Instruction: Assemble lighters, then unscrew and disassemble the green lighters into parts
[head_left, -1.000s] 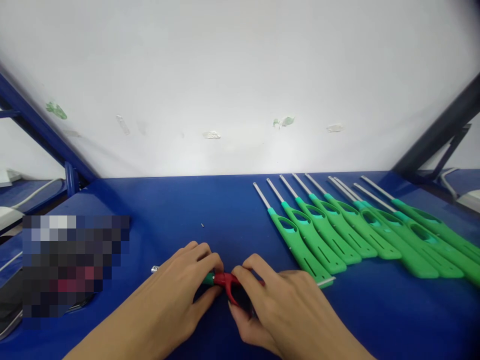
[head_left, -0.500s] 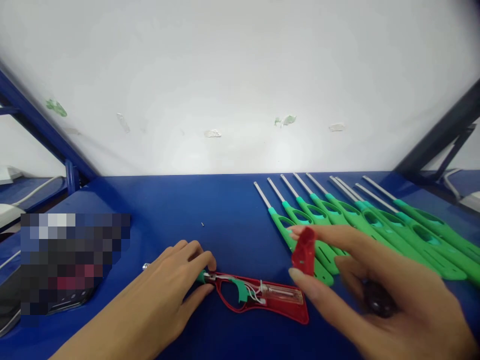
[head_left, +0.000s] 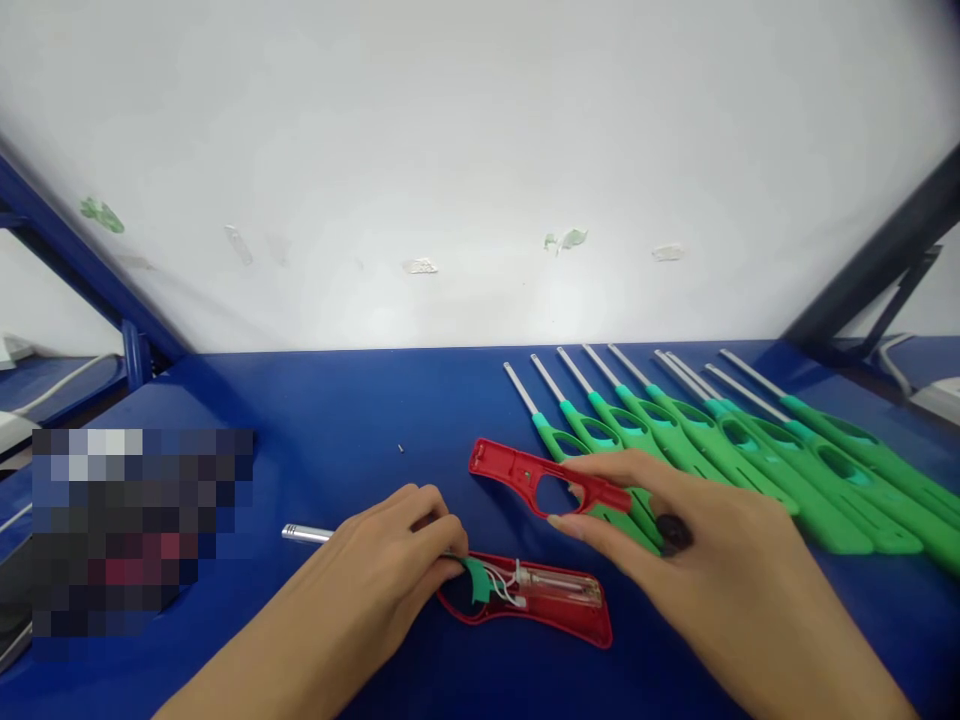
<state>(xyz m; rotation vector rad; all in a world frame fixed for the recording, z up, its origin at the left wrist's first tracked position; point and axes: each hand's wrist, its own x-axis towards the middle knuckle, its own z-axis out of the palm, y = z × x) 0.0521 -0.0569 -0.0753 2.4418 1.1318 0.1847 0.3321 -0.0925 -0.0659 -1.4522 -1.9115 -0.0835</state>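
A red lighter body (head_left: 585, 628) lies opened on the table, its insides showing: a green trigger (head_left: 477, 580), white wires and a clear fuel tank (head_left: 559, 584). My left hand (head_left: 390, 560) pinches it at the neck, fingers covering the joint. From under that hand the metal tube (head_left: 306, 533) sticks out to the left. Above the body, my right hand (head_left: 697, 540) holds the red casing half (head_left: 510, 468) between thumb and fingers, inner side showing and apart from the lighter. A dark rounded handle end (head_left: 673, 533) pokes out of the right palm; the rest of it is hidden.
Several green lighters (head_left: 697, 455) lie in a slanted row at the right, partly behind my right hand. A tiny screw (head_left: 400, 448) rests on the blue table (head_left: 337, 400). Pixelation masks a dark item (head_left: 135, 530) at the left. The white wall (head_left: 450, 150) closes the back.
My right hand has turned the casing half so its length and inner side now show, and brought it leftward over the lighter. My left hand has slid right along the neck, baring more tube.
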